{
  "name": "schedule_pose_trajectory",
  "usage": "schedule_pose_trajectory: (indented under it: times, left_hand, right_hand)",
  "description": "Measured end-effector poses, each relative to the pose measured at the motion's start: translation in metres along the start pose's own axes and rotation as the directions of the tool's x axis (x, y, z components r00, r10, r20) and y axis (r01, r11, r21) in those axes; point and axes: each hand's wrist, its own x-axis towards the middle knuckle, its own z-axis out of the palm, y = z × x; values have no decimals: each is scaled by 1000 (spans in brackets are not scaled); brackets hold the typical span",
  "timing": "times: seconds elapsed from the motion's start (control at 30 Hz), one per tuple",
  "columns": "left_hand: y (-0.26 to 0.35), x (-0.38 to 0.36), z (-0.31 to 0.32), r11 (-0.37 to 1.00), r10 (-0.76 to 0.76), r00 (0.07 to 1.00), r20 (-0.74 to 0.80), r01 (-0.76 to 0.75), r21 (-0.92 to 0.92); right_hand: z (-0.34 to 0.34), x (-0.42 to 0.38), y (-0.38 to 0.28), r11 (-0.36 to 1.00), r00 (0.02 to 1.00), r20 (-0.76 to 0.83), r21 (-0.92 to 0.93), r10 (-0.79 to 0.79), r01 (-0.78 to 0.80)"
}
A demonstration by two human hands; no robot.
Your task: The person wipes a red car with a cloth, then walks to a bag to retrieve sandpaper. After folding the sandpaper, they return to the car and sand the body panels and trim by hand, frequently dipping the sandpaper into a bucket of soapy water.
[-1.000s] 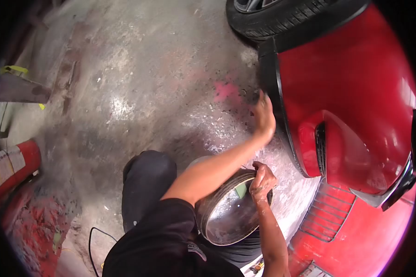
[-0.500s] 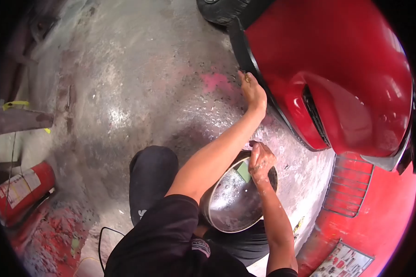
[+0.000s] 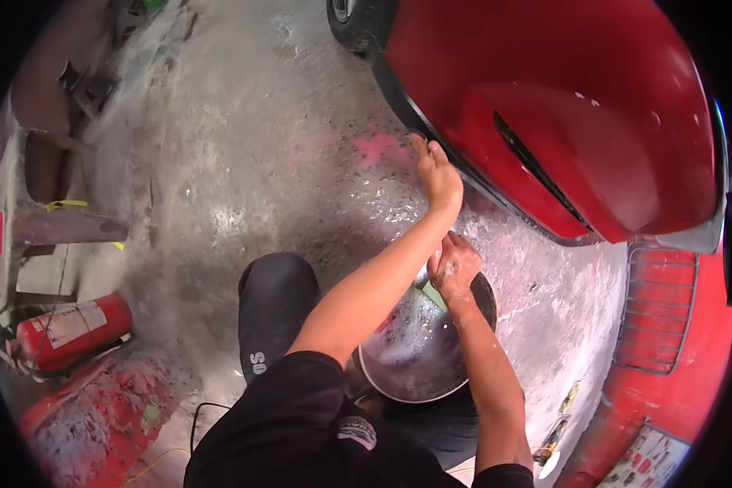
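Observation:
My left hand (image 3: 440,180) reaches forward, fingers stretched out, right at the dark lower edge of a glossy red car bumper (image 3: 537,191). Nearer to me, my right hand (image 3: 455,264) is wet, with whitish suds on it. Its fingers are curled together over the far rim of a round metal basin (image 3: 366,376); I cannot tell what they hold. A flat green piece (image 3: 434,296) shows just below that hand, inside the basin. Foamy water (image 3: 411,337) shines in the basin, which sits between my knees. My left forearm passes over its left side.
A car wheel (image 3: 351,24) stands at the top. To the left lie a red fire extinguisher (image 3: 73,329) and a worn grey stand (image 3: 65,226). On the right, a wire rack (image 3: 659,309) is against a red surface. The concrete floor (image 3: 211,163) has wet patches and a pink stain.
My view has shifted a little. My right hand has moved slightly up and left, close under my left wrist. My left hand stays by the bumper edge, fingers still stretched out.

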Motion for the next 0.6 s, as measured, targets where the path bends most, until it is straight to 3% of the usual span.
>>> schedule_pose_trajectory:
  times: [0.03, 0.07, 0.1, 0.13, 0.2, 0.23, 0.3, 0.33, 0.4, 0.43, 0.5, 0.6]
  left_hand:
    - [15, -11, -16, 1000, 12, 1000, 10, -12, 15]
    - [44, -20, -44, 959, -235, 956, 177, 258, -120]
    - [62, -25, -67, 829, -434, 821, 370, 525, -194]
    - [60, -23, -79, 800, -450, 820, 354, 546, -250]
    - [78, -13, -114, 759, -420, 721, 552, 612, -223]
    - [77, -7, -128, 738, -387, 660, 644, 640, -213]
    - [89, -8, -145, 754, -374, 597, 710, 642, -142]
    - [95, -12, -148, 757, -354, 524, 774, 647, -92]
    - [102, -28, -151, 811, -375, 487, 789, 584, 26]
    - [108, -39, -149, 854, -379, 473, 795, 511, 103]
    - [112, -52, -146, 872, -397, 480, 783, 463, 158]
    - [109, -55, -137, 875, -481, 468, 742, 305, 375]
  right_hand:
    - [-2, -2, -2, 1000, 999, 30, -8, 13, -13]
    - [-5, -4, 1, 998, 988, 138, -10, 65, -64]
    - [-8, -5, -1, 996, 989, 123, 2, 85, -86]
    - [-12, -3, -3, 982, 984, 122, 124, 129, -144]
    - [-20, 0, 2, 862, 938, 223, 382, 265, -334]
    - [-23, 4, 3, 849, 934, 217, 397, 283, -350]
    - [-28, 13, 3, 496, 909, 60, 822, 413, -279]
    - [-34, 17, 4, 477, 895, 57, 830, 442, -288]
    - [-46, 22, 12, 184, 902, 269, 921, 337, -343]
    - [-45, 22, 19, 170, 891, 260, 924, 373, -341]
    - [-41, 20, 32, 87, 845, 411, 882, 342, -464]
    - [-46, 8, 51, 178, 826, 379, 858, 417, -483]
